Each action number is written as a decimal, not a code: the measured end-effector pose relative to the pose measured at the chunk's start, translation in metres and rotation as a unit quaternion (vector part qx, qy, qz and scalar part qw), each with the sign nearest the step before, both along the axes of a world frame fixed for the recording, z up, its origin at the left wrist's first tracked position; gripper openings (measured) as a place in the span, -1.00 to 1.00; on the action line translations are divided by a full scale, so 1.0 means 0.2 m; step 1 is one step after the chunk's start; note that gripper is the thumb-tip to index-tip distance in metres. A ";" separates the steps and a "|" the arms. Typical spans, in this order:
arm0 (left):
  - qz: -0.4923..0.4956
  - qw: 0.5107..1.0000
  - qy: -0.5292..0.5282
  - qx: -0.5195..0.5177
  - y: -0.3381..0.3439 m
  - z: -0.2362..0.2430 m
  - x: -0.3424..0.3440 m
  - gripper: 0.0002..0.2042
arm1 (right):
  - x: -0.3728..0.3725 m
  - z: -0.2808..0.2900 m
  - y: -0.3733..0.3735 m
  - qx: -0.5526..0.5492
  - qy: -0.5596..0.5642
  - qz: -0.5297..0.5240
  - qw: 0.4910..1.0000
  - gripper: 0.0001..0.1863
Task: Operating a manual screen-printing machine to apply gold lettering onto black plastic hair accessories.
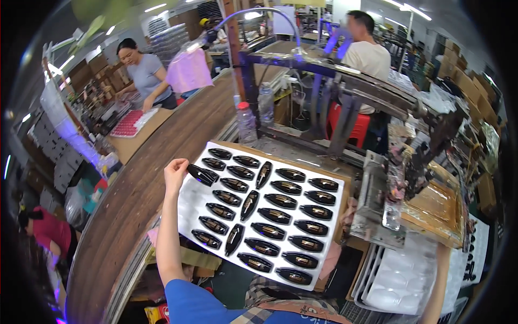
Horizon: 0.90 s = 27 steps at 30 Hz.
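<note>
One glossy black pointed-oval piece (199, 174), pinched by left fingers (183, 161), needs steadying near the white plastic tray (193, 205) below them; right fingers hidden.

To the left of the red stool (356, 127) runs a long brown worktop (148, 167) (streaked like wood grain, and curving in this wide view). Farther left, beyond that worktop, a pink cloth (189, 71) hangs near stacked trays (170, 36), with a rust-brown post (231, 32) standing between the cloth and the stool. Right of the stool, cardboard boxes (469, 89) pile up high. Beyond and above it, a white pillar (343, 15) rises and a bright ceiling tube (418, 11) glows. Dark green floor (218, 282) shows nearer than the stool, to its left.
</note>
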<state>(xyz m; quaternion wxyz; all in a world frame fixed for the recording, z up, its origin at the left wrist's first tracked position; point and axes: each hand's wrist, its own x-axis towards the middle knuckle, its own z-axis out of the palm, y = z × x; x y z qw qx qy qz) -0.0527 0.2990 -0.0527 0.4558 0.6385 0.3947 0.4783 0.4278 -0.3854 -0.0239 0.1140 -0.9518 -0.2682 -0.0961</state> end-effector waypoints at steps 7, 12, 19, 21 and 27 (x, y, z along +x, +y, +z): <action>0.085 0.973 0.212 -0.023 0.20 -0.28 -0.08 -0.84 | 0.84 -0.29 -1.25 -0.016 -0.223 -0.130 0.966 -0.52; 0.104 0.952 0.281 -0.067 0.26 -0.29 -0.22 -0.81 | 0.67 -0.17 -0.93 -0.015 -0.152 -0.266 0.952 -0.44; 0.074 0.949 0.257 -0.168 0.26 -0.20 -0.16 -0.80 | 0.70 -0.15 -1.06 0.032 -0.084 -0.205 0.975 -0.45; 0.057 0.931 0.298 -0.203 0.20 -0.12 -0.12 -0.76 | 0.69 -0.13 -1.04 0.028 -0.085 -0.204 0.975 -0.44; 0.070 0.907 0.371 -0.188 0.22 -0.13 -0.12 -0.66 | 0.70 -0.13 -1.00 0.021 -0.088 -0.235 0.968 -0.42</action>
